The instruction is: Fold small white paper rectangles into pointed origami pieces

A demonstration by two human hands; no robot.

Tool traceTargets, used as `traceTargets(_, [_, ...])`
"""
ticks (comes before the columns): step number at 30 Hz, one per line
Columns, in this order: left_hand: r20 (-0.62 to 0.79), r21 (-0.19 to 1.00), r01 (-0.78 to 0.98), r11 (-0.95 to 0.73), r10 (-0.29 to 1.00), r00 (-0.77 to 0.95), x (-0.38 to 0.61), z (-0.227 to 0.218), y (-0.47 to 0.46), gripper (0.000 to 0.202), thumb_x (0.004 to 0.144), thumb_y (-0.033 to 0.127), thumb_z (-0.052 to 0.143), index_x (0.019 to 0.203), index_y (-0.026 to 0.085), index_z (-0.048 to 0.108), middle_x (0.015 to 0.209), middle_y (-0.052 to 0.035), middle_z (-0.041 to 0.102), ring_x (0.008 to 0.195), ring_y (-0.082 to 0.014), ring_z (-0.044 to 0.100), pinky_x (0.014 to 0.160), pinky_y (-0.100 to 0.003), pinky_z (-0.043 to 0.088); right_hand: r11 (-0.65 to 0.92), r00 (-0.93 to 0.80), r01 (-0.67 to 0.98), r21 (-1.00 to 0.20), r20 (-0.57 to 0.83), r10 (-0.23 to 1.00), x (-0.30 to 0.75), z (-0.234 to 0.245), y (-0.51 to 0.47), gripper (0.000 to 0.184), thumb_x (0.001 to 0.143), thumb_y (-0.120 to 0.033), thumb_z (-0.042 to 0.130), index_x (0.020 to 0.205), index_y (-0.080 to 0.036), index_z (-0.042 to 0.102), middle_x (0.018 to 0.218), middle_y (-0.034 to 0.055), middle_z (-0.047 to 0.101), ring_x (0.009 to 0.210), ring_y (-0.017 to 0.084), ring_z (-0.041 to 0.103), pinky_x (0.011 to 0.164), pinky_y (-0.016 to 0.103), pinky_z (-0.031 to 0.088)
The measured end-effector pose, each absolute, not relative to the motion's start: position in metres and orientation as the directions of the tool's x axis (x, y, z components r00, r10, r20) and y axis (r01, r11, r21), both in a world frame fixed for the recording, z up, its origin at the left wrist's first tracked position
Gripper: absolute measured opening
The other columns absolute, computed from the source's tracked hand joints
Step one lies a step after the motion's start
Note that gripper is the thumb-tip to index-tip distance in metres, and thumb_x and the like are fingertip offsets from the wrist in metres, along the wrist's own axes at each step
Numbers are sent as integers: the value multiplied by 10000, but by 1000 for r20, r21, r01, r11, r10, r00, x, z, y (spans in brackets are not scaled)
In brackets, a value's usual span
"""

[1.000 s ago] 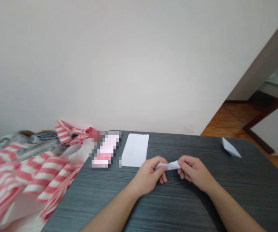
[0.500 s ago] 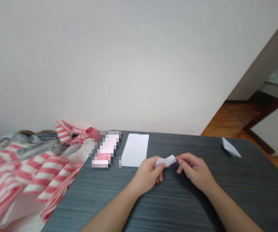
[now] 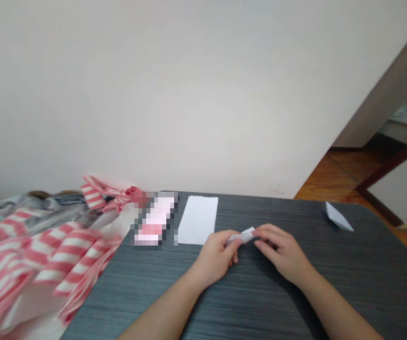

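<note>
Right hand [image 3: 284, 252] has edged leftward, thumb parted, fingers at the paper's [image 3: 248, 233] tip; left hand [image 3: 216, 251] pinches it over the tabletop [image 3: 249, 297], inward from the far edge, apparently steadying it alone.

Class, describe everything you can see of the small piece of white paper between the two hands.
The small white paper looks plain, thin and folded into a narrow strip. The left hand pinches its left end, hiding part of it. The visible end slants up to the right, reaching the fingertips of the right hand; whether they touch it is hard to tell. It is held over the dark tabletop.
</note>
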State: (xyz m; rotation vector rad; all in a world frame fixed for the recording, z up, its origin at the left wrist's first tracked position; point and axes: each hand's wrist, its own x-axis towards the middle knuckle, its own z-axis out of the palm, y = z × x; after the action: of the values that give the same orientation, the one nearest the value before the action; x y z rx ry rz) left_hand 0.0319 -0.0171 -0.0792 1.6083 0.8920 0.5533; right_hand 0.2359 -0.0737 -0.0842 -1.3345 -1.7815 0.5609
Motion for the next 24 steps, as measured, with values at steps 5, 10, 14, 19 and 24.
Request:
traceTargets(5, [-60, 950, 275, -146, 781, 621, 32, -74, -19, 283, 913, 355, 468, 931, 178, 689, 584, 25, 560, 521, -106, 501, 530, -203, 386, 309, -100, 554, -773, 306, 947, 234, -80, -73, 117, 885, -208, 585, 918, -212, 697, 930, 57, 648, 710, 154, 598, 599, 250, 466])
traceTargets(10, [-5, 931, 281, -233, 761, 649, 32, -69, -19, 285, 927, 326, 451, 967, 185, 695, 625, 16, 571, 555, -107, 515, 570, -206, 398, 307, -102, 545, -780, 302, 948, 232, -75, -72, 133, 904, -183, 561, 839, -206, 675, 877, 41, 626, 797, 171, 598, 714, 268, 458])
traceTargets(14, [-5, 927, 285, -242, 755, 656, 32, -70, -19, 277, 927, 307, 449, 951, 179, 694, 628, 12, 573, 558, -110, 521, 579, -207, 406, 302, -97, 542, -784, 299, 949, 230, -75, -71, 163, 915, -168, 537, 785, -196, 631, 871, 37, 612, 818, 173, 593, 750, 274, 449])
traceTargets(19, [-11, 929, 288, -235, 757, 654, 33, -70, -21, 278, 930, 312, 445, 946, 188, 694, 630, 10, 579, 571, -113, 529, 583, -205, 413, 304, -87, 540, -785, 307, 948, 230, -77, -71, 160, 912, -162, 533, 780, -197, 617, 894, 40, 611, 837, 177, 592, 766, 278, 446])
traceTargets(24, [-43, 942, 279, -188, 753, 656, 32, -71, -21, 285, 923, 346, 460, 931, 180, 692, 632, 6, 579, 565, -111, 532, 552, -202, 414, 304, -84, 540, -785, 309, 947, 228, -75, -72, 177, 910, -139, 519, 763, -197, 599, 918, 41, 612, 857, 175, 591, 781, 276, 441])
